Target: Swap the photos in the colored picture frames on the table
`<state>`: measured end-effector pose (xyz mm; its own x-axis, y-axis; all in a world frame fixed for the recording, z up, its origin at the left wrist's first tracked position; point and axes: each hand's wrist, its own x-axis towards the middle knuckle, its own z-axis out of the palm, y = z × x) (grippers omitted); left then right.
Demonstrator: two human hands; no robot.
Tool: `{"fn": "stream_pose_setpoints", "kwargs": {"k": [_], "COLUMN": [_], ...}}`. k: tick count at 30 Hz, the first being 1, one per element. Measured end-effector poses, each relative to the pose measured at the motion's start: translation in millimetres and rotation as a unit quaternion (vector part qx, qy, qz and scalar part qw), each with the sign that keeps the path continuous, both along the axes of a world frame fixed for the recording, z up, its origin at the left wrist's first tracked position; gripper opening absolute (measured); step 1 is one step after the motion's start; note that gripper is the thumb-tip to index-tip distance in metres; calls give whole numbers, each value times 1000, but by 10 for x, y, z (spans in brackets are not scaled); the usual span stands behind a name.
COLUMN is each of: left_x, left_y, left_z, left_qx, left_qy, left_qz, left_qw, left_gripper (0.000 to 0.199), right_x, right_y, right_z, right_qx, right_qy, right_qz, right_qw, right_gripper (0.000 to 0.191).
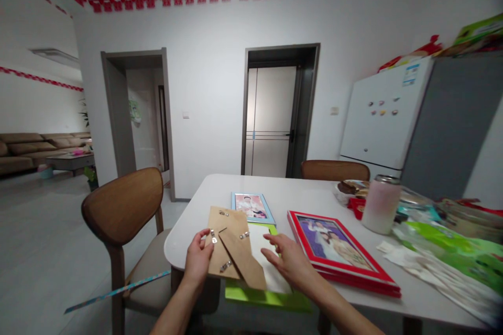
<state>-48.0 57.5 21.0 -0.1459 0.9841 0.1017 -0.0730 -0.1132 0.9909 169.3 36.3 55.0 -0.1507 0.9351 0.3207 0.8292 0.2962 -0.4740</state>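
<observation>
My left hand (197, 260) grips the left edge of a brown picture-frame backing board (232, 224), with its fingertips by a metal clip. The board carries several metal clips and a brown easel leg (244, 263) that slants across it. Under and to the right of the board lies a white sheet (261, 245), over a bright green frame (255, 294) at the table edge. My right hand (290, 260) is over the sheet's right side, fingers apart and holding nothing; whether its fingertips touch the sheet, I cannot tell.
A light blue framed photo (268, 213) lies behind the board. Stacked red photo frames (383, 281) are right of my right hand. Further right stand a pink-white bottle (380, 207), a green packet (444, 241) and white cloth (428, 270). A wooden chair (126, 204) stands left.
</observation>
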Motion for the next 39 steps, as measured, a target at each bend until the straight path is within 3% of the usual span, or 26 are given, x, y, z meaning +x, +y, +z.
{"fn": "stream_pose_setpoints", "kwargs": {"k": [3,7,13,17,19,22,24,26,29,33,36,39], "left_x": [-305,-567,-830,-908,-807,-426,-77,259,595,680,650,681], "left_y": [62,129,226,193,116,-58,-194,-327,-495,-609,-609,-572], "left_z": [-71,-162,-181,-132,-98,-48,-14,23,72,91,65,33], "left_qx": [-21,-43,-45,-27,4,63,98,107,93,92,91,96], "left_qy": [5,43,179,276,315,354,377,452,525,565,561,534], "left_qz": [25,50,83,117,124,93,34,-79,-162,-153,-134,-157], "left_qw": [999,997,979,954,941,928,920,882,830,805,812,825], "left_gripper": [29,25,20,21,27,37,40,46,51,55,55,56], "right_x": [207,292,250,279,287,253,201,145,91,96,125,156], "right_y": [61,89,132,123,108,68,24,-31,-101,-135,-133,-127], "right_z": [-190,-341,-398,-365,-331,-278,-248,-222,-201,-218,-240,-247], "right_qx": [-31,-76,-76,-75,-75,-121,-172,-204,-206,-195,-203,-215], "right_qy": [-75,-126,-131,-72,-12,137,257,349,399,443,489,528], "right_qz": [-57,-79,-91,-108,-125,-121,-101,-90,-90,-102,-107,-101], "right_qw": [995,986,984,989,989,976,946,910,889,869,841,815], "right_gripper": [39,35,35,47,54,59,62,64,66,69,71,73]}}
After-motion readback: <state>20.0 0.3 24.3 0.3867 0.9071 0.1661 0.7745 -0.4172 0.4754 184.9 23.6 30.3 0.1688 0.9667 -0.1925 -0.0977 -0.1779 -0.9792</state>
